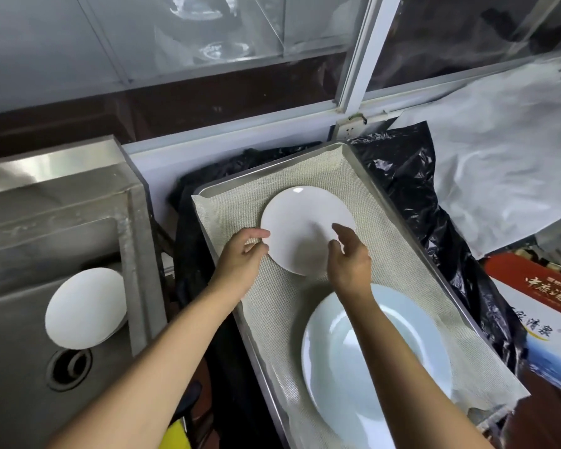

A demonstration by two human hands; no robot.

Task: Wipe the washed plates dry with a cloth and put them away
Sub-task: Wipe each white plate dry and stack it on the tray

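The small round white ceramic plate (pixel 306 228) lies on the mesh-lined steel tray (pixel 402 228); left hand (pixel 240 254) and right hand (pixel 348 259) flank it, fingers loosely spread, holding nothing. A careless lift could knock it against the large pale-blue plate (pixel 376 358) just beside it.

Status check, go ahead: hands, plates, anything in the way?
Both hands open: left hand and right hand flank small white plate on lined tray. Large plate nearer. Another plate in sink. No cloth in hand.
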